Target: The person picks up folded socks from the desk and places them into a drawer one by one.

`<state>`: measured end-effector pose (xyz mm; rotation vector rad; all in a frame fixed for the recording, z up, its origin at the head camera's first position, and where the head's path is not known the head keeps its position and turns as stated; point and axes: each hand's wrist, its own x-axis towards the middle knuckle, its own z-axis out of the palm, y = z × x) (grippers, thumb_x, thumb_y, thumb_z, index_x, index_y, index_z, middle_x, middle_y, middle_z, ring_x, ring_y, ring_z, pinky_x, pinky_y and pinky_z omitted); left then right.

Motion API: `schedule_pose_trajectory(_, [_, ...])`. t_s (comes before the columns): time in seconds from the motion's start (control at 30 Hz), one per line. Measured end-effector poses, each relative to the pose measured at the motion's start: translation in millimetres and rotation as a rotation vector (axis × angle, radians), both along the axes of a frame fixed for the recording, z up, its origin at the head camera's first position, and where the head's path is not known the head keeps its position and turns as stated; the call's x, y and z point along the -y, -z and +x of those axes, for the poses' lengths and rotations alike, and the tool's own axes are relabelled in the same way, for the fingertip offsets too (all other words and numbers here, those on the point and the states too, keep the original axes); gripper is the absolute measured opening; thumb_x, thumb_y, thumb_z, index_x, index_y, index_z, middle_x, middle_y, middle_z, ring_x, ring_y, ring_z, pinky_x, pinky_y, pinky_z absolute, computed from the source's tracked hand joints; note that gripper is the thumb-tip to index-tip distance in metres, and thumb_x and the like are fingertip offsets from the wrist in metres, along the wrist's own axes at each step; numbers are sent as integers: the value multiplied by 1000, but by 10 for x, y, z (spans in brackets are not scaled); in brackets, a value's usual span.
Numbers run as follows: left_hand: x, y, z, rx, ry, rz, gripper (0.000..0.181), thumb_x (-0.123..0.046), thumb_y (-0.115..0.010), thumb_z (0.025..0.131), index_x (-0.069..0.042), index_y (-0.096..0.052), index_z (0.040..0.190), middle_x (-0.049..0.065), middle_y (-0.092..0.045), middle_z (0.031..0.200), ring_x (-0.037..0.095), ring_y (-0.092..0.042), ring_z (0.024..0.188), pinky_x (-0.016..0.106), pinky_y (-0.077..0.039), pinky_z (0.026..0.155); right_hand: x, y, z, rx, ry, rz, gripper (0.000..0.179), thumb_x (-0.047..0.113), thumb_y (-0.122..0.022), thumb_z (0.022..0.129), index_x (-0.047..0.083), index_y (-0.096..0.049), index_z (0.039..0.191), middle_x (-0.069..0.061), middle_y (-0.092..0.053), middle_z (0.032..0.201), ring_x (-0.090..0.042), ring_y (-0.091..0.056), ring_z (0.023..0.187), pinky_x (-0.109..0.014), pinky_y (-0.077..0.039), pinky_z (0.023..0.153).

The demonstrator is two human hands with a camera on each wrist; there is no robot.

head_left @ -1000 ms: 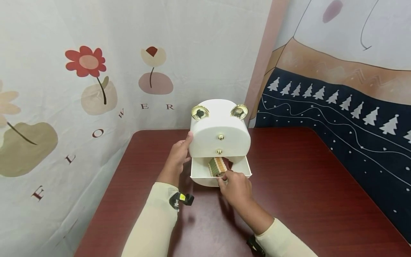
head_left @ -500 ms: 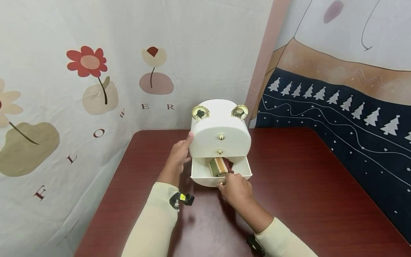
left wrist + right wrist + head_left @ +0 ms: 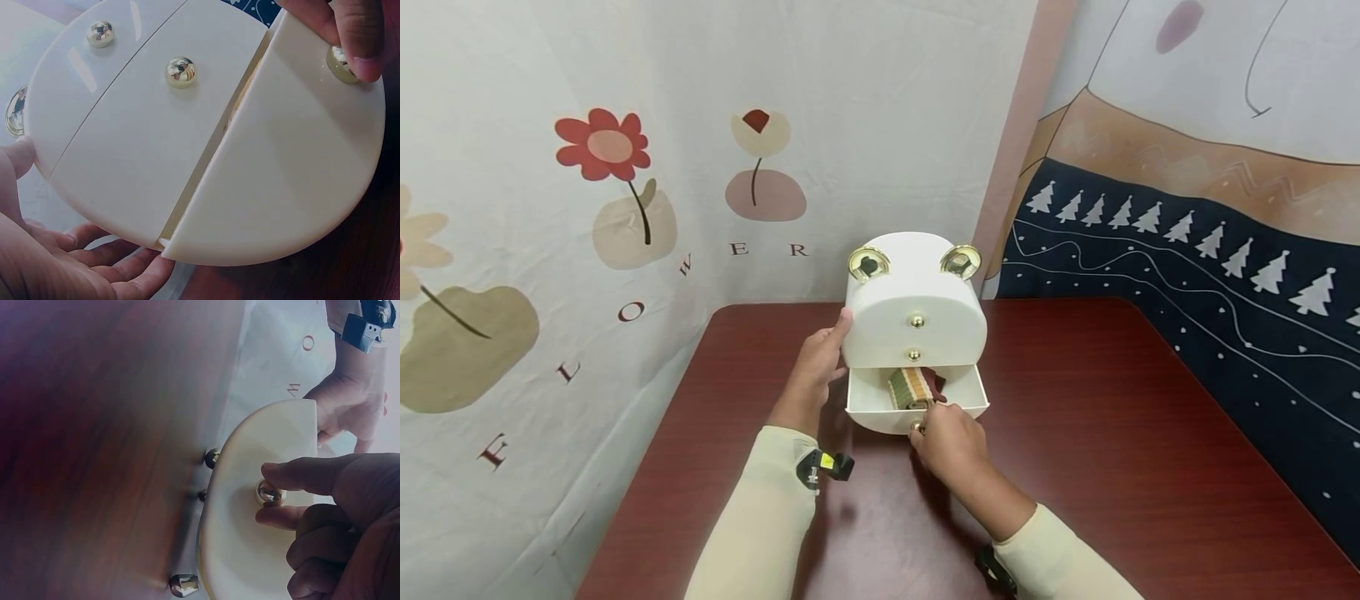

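Observation:
A white rounded mini drawer cabinet (image 3: 913,312) with gold knobs stands on the table, its bottom drawer (image 3: 865,421) pulled out. Inside that drawer lies a rolled, knit-looking bundle (image 3: 912,389) striped green, cream and yellow, with a dark red part. My right hand (image 3: 955,442) is at the drawer front, thumb and index finger pinching its gold knob (image 3: 270,492), the other fingers curled in. My left hand (image 3: 814,362) rests against the cabinet's left side; in the left wrist view its thumb and outstretched fingers (image 3: 134,272) touch the curved edge.
The cabinet stands near the back edge of a dark red wooden table (image 3: 1075,433). Behind it hangs a pale printed curtain (image 3: 880,125), with a navy tree-patterned one at the right. Two gold-rimmed round eyes (image 3: 960,262) sit on the cabinet's top.
My right fingers have shifted from the drawer's rim by the bundle down to the knob. The drawer front has moved very slightly inward. My left hand has stayed in place.

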<state>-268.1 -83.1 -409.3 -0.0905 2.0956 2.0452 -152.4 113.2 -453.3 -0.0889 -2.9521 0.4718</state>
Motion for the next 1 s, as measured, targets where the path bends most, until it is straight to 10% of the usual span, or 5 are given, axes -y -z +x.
schedule_pose_trajectory(1.0, [-10,69,10,0,-33,31,85,-68,-54,108,1,-53,157,18,-46,169,37,-40,161,66,-40,126,-24,67,-382,-19,24,-57,44,32,-86,92,23,-61,57,-9,-77,79,-35,-75,75,-53,-56,61])
